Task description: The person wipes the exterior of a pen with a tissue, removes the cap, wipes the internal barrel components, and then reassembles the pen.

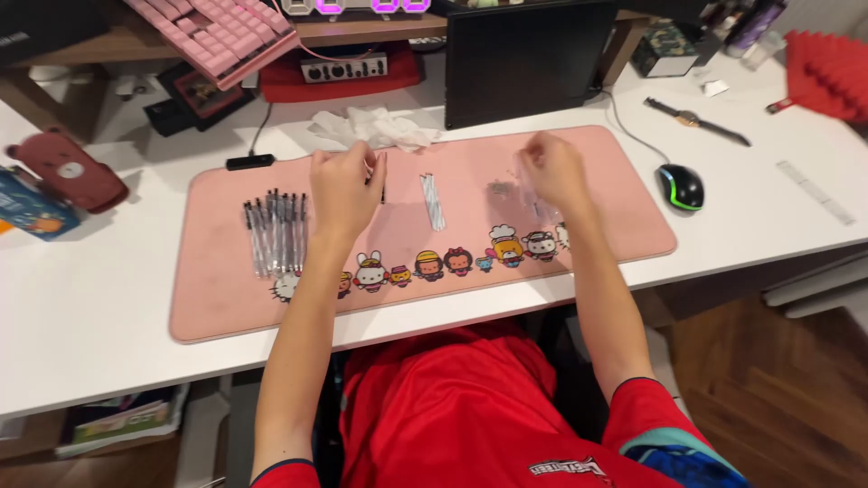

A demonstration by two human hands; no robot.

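A black computer mouse with a green glowing rim [680, 187] sat on the white bench [90, 307], a dark-strapped wristwatch [696, 120] lay beyond, and a pink keyboard [217, 32] leaned up top.

bare mat [226, 298] front-left, pens [277, 233] left, monitor [529, 59] behind

Warm indoor light, fairly bright, coming from above. White tabletop [90, 307] evenly lit w/ mild glare at right. Soft shadows under both forearms on the pink mat [226, 298]; darker shade below the tabletop edge. Slight motion blur on right hand [553, 172]; left hand [345, 185] sharper. Wide-angle bend at edges; far clutter soft, glowing purple clock [357, 5] blown out.
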